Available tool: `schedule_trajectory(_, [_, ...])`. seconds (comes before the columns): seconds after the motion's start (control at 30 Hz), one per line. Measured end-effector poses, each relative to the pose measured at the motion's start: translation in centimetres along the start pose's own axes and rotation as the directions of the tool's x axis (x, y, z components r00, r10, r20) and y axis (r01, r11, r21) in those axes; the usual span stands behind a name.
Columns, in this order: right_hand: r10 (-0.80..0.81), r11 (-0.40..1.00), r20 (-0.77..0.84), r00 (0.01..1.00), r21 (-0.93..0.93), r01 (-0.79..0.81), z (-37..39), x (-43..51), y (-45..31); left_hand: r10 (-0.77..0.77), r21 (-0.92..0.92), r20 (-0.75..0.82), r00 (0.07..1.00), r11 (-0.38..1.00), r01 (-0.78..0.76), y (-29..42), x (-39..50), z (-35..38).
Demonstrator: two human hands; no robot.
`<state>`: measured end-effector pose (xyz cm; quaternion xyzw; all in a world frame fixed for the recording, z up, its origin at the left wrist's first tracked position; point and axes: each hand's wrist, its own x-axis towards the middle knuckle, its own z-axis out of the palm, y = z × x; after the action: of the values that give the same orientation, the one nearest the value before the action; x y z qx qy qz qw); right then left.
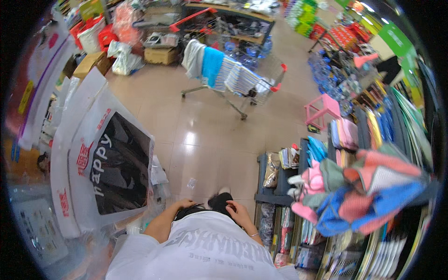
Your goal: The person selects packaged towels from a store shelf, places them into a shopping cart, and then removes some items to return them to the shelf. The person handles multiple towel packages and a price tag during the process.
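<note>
My left hand (186, 203) hangs low before my body, close to something black at my waist. Its fingers are partly hidden, so I cannot tell whether they grip anything. My right hand (238, 212) is beside my dark trousers (221, 203), with bent, slightly parted fingers and nothing visible in them. To the left hangs a large clear plastic pack (120, 168) with folded black fabric inside and printed writing. On the right, blue, pink and green cloths (364, 189) hang in a bunch over the shelf unit, apart from my hand.
A metal shopping cart (273, 87) draped with striped and blue towels (213, 66) stands ahead on the tiled floor (196, 129). A pink plastic stool (323, 108) is at the right. Cardboard boxes (159, 56) and bags line the back left. Packed shelves (276, 199) border the right side.
</note>
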<state>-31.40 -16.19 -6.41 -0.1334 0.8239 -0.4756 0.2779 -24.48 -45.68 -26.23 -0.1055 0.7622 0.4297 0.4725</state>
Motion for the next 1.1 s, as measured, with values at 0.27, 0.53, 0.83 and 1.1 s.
schedule_trajectory(0.27, [0.128, 0.991, -0.076, 0.989, -0.04, -0.131, -9.8, 13.7, 0.6, -0.295, -0.773, -0.162, 0.942, 0.631, 0.065, 5.3, -0.1, -6.5])
schedule_trajectory(0.53, [0.336, 0.934, 0.035, 0.941, 0.118, -0.338, -17.4, 23.3, 1.8, -0.677, -0.996, 0.086, 0.731, -0.04, 0.08, 6.0, 0.0, 3.0])
schedule_trajectory(0.83, [0.299, 0.954, 0.205, 0.932, -0.072, -0.29, -15.6, 28.1, -0.5, -0.703, -0.99, -0.067, 0.708, 0.135, 0.04, 3.0, 2.1, -0.4])
schedule_trajectory(1.1, [0.162, 0.987, 0.04, 0.986, -0.001, -0.162, -21.6, 35.8, -1.7, -0.529, -0.947, -0.293, 0.796, 0.277, -0.164, 9.4, 10.8, -21.9])
